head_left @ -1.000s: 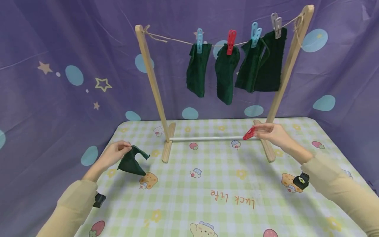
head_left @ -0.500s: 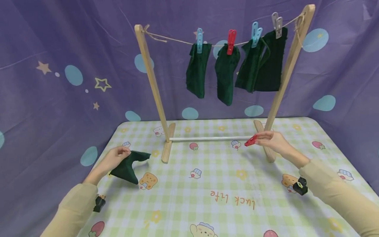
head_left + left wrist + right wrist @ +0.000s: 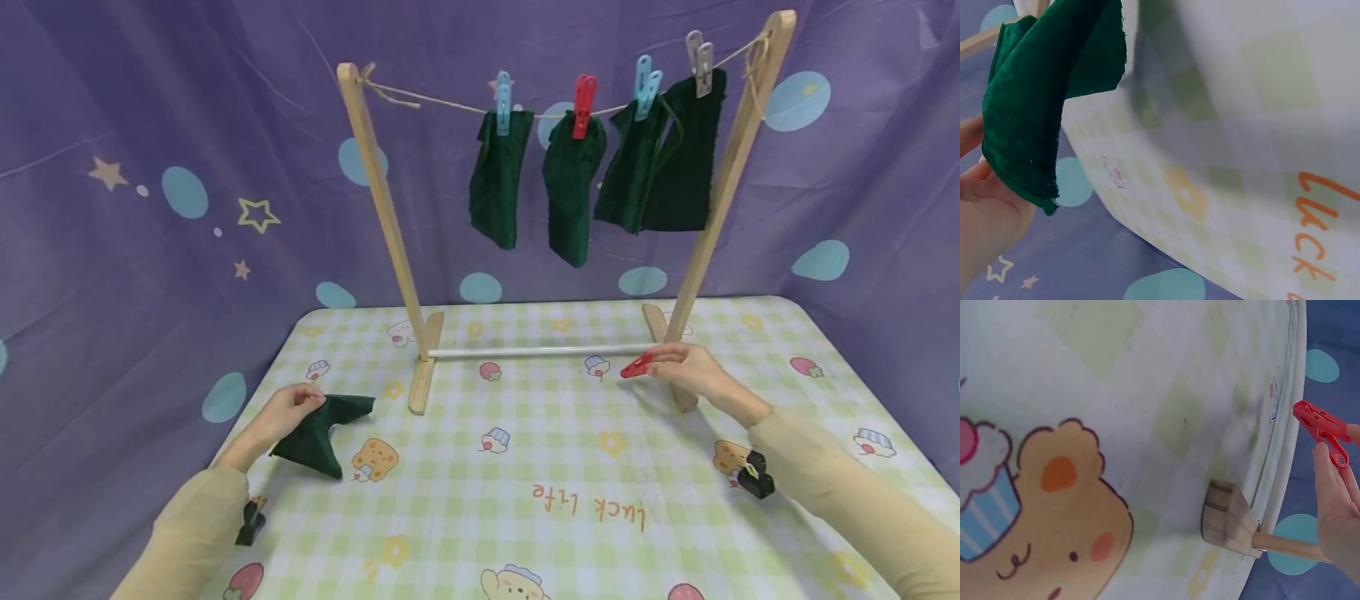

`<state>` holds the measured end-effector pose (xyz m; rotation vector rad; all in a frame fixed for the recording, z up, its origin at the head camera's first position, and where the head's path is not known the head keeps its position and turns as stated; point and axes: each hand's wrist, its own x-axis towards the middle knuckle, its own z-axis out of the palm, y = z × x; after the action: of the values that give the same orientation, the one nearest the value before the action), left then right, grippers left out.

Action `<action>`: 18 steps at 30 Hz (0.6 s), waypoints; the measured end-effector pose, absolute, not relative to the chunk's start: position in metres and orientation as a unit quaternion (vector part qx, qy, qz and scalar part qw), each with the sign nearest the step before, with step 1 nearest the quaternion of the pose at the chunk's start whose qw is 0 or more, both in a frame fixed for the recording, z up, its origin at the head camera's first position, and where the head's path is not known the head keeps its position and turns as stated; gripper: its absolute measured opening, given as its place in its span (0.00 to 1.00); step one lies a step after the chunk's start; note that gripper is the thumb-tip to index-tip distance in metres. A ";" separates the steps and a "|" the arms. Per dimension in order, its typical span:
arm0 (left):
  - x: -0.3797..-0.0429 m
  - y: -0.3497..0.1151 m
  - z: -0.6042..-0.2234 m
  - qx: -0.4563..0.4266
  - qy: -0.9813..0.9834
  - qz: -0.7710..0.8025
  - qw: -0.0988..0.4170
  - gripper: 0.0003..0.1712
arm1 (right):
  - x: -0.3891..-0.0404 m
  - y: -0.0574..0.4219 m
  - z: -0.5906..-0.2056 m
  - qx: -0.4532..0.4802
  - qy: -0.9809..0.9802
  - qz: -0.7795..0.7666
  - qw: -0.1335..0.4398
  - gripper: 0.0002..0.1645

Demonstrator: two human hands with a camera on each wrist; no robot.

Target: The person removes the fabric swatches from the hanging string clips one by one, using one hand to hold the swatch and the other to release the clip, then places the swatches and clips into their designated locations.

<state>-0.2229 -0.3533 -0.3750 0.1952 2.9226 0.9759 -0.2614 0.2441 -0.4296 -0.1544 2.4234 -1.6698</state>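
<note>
On the left of the head view, my left hand (image 3: pixel 288 412) pinches a small dark green cloth piece (image 3: pixel 311 442) by its upper edge, low over the table. The left wrist view shows the green cloth (image 3: pixel 1029 100) hanging in a fold from the fingers. My right hand (image 3: pixel 693 371) pinches a red clothespin (image 3: pixel 637 365) near the rack's right foot. In the right wrist view the clothespin (image 3: pixel 1322 428) sits between thumb and fingers, its gripping end pointing away from the hand.
A wooden rack with a left post (image 3: pixel 386 208) and right post (image 3: pixel 731 183) carries a string (image 3: pixel 442 102). Several green cloth pieces hang there, among them a sock (image 3: pixel 573 196), under blue, red and grey clothespins. A white bar (image 3: pixel 525 352) joins the feet above the checked tablecloth (image 3: pixel 570 433).
My left hand has moved down and slightly left with the green cloth, which has swung toward me. My right hand has lowered a little with the red clothespin. The hanging pieces stay put.
</note>
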 end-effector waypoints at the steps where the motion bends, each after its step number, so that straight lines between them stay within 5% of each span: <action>1: -0.223 -0.354 -0.377 0.060 0.947 0.315 0.028 0.12 | -0.262 0.244 -0.431 -0.050 0.819 -0.564 0.098 0.28; 18: -0.223 -0.373 -0.394 0.052 0.957 0.285 0.016 0.11 | -0.263 0.244 -0.445 -0.056 0.818 -0.566 0.087 0.25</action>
<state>-0.2232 -0.3729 -0.3937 0.1615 2.9771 0.8851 -0.2629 0.2437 -0.4447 -0.1664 2.4380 -1.6849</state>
